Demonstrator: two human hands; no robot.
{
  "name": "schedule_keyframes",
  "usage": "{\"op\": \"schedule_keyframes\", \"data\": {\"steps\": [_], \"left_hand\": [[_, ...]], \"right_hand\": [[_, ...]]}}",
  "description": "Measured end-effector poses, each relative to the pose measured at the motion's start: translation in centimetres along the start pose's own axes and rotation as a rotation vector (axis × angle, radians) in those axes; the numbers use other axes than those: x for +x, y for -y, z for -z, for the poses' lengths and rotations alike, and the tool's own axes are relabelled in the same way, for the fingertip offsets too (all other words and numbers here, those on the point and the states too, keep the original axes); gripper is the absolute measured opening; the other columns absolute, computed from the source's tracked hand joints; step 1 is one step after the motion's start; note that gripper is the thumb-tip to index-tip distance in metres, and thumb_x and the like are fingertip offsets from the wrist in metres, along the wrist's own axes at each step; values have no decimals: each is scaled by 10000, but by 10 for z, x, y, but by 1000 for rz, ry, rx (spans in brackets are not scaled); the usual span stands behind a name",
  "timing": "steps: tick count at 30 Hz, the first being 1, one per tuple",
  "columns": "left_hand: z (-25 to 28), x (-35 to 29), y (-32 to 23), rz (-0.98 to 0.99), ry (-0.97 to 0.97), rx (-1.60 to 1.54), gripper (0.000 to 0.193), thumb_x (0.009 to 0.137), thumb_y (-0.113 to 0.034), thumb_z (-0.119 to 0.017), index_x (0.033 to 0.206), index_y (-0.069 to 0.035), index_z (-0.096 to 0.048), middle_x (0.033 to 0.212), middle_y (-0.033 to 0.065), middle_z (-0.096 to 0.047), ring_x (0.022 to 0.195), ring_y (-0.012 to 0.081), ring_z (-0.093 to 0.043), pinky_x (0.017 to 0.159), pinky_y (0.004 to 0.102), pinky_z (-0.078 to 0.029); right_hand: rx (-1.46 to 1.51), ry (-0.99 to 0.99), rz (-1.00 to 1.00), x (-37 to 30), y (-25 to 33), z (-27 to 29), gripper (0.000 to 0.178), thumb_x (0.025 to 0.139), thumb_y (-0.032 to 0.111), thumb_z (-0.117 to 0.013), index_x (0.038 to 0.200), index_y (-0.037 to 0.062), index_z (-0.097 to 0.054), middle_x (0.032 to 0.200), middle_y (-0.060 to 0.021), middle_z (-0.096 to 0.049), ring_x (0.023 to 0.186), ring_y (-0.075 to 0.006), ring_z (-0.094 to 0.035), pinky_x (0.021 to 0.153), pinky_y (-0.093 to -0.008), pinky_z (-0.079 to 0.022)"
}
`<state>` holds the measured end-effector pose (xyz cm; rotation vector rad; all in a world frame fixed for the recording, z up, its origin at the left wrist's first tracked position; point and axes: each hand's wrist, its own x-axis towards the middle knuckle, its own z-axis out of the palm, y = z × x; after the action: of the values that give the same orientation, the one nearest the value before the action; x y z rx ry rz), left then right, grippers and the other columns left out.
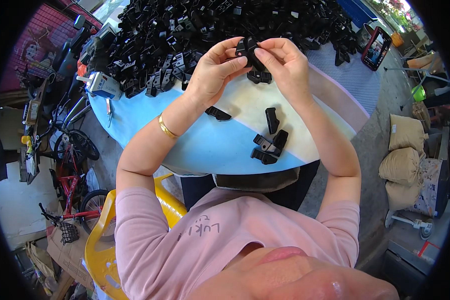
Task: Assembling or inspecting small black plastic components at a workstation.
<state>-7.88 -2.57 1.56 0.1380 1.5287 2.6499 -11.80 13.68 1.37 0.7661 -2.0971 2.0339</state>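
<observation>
A: Holding what, the left hand [216,70]?
B: Its fingers are closed on a black plastic clip [248,50], raised above the surface [205,140].
A: And the right hand [285,65]?
B: Pinching the same clip's other side; 4 loose clips [270,142] lie below.

There is a single view, from a wide fisheye camera worn on the person's head. It looks steeply down past the pink short-sleeved shirt [235,235] onto the round blue and cream table [205,145], close enough that both forearms rise from the lower edge to mid-picture. Straight edges bend toward the dark circular rim, where nearby ground shows.
</observation>
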Motion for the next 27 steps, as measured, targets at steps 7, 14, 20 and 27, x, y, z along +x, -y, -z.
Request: {"op": "schedule_keyframes", "data": {"steps": [7,14,20,27], "left_hand": [[-4,-3,3,-72,-73,83,408,810,17,-614,1200,-56,-517,998,47,-609,929,130,-588,883,293,-480],[-4,-4,4,-75,-30,59,386,826,-18,-616,1198,-41,-516,998,52,-609,935,138,-590,880,295,-480],[-1,-4,4,-4,-19,-12,308,868,-100,-590,1152,2,-530,962,94,-612,913,171,-605,835,301,-503],[-8,-7,-14,-245,389,718,365,840,-16,-576,1199,-8,-510,987,99,-622,865,162,-605,809,270,-480]], "right_hand": [[-193,-90,184,-6,3,-6,277,808,87,-670,1022,6,-514,911,-88,-669,839,-107,-616,714,-213,-494],[-309,-86,210,-8,11,-6,384,759,110,-719,1060,8,-504,951,-86,-670,862,-146,-634,732,-243,-503],[-486,-3,557,-7,13,-9,534,678,122,-771,1146,42,-527,1049,-81,-643,966,-207,-612,824,-296,-480],[-158,-187,185,29,-9,43,259,847,131,-628,1072,11,-580,984,-93,-660,903,-98,-606,780,-196,-458]]}}
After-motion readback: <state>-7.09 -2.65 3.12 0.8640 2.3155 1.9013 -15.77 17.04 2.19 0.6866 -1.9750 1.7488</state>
